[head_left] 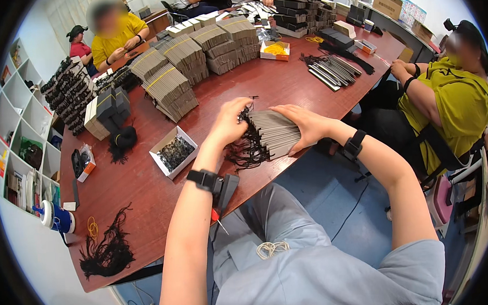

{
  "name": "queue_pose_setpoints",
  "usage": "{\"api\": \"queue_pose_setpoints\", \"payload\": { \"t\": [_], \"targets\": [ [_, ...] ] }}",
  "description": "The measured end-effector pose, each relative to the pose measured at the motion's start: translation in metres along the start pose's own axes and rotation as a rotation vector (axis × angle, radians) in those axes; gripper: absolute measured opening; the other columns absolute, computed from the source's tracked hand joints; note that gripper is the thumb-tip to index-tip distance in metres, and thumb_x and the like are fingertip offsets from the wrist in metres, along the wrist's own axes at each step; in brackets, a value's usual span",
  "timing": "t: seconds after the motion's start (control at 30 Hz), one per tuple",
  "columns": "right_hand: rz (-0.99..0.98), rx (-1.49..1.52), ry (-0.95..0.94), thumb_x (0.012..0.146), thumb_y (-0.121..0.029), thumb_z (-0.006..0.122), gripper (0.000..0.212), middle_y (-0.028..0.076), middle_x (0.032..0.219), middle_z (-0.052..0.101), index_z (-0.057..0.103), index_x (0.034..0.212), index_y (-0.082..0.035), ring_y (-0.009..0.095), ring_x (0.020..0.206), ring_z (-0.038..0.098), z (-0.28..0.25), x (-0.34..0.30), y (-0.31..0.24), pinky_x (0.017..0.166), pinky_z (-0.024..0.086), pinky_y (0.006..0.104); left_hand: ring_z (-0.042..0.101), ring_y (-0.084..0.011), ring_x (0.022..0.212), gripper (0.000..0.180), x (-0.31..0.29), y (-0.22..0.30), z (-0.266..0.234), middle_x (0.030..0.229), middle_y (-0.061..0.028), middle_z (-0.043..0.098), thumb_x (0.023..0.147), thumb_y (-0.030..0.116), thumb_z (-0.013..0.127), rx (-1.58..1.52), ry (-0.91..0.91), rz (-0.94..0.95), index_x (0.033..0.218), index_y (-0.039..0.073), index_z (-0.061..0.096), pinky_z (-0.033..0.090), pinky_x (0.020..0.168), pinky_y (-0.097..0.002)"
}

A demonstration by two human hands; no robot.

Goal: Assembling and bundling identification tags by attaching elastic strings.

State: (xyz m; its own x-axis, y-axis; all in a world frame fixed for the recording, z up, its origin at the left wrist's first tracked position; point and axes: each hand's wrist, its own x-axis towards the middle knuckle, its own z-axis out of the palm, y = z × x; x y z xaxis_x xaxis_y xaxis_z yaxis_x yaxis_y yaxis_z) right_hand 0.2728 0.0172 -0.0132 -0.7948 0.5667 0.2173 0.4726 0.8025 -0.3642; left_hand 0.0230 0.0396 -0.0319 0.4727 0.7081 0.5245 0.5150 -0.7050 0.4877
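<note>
Clasping stack (279,134): right hand (310,122), spread | left hand (230,122) curled, grip unclear | white box (160,166): dark bits (173,154) | box (272,57): yellow bands (275,49)

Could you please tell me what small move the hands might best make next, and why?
Probably the left hand should gather the loose, thin black cords together, since they splay in a tangle at the left end of the grey stack of thin, flat pieces, whose right end the right hand is bracing.
</note>
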Motion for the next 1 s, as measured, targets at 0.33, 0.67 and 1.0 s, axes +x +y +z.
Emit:
{"api": "queue_pose_setpoints", "payload": {
  "t": [0.33,0.67,1.0],
  "targets": [
    [-0.026,0.024,0.0,0.049,-0.031,0.078,0.105,0.021,0.128,0.035,0.022,0.132,-0.001,0.033,0.12,0.033,0.002,0.001,0.001,0.1,0.028,0.0387,0.059,-0.0308,0.077,0.027,0.021,-0.031,-0.007,0.081,-0.017,0.062,0.062,0.022,0.061,0.254,-0.569,-0.259,0.08,0.002,0.062,0.047,0.071,-0.036],
    [0.008,0.031,-0.023,0.048,-0.03,0.078,0.104,0.021,0.129,0.034,0.024,0.131,-0.001,0.033,0.121,0.032,-0.001,-0.002,0.001,0.101,0.027,0.0383,0.059,-0.0276,0.085,0.021,-0.011,-0.022,-0.054,0.089,-0.0128,0.062,0.064,0.006,0.058,0.728,-0.401,-0.528,0.084,0.006,0.065,0.048,0.072,-0.0364],
    [0.041,0.015,-0.028,0.049,-0.032,0.078,0.105,0.021,0.13,0.033,0.022,0.132,-0.001,0.033,0.121,0.031,0.002,-0.003,0.005,0.101,0.027,0.0383,0.055,-0.0258,0.084,0.029,-0.03,0.014,-0.015,0.077,-0.0089,0.059,0.067,0.009,0.061,0.082,-0.352,0.087,0.096,0.006,0.062,0.043,0.077,-0.0347]
  ]
}}
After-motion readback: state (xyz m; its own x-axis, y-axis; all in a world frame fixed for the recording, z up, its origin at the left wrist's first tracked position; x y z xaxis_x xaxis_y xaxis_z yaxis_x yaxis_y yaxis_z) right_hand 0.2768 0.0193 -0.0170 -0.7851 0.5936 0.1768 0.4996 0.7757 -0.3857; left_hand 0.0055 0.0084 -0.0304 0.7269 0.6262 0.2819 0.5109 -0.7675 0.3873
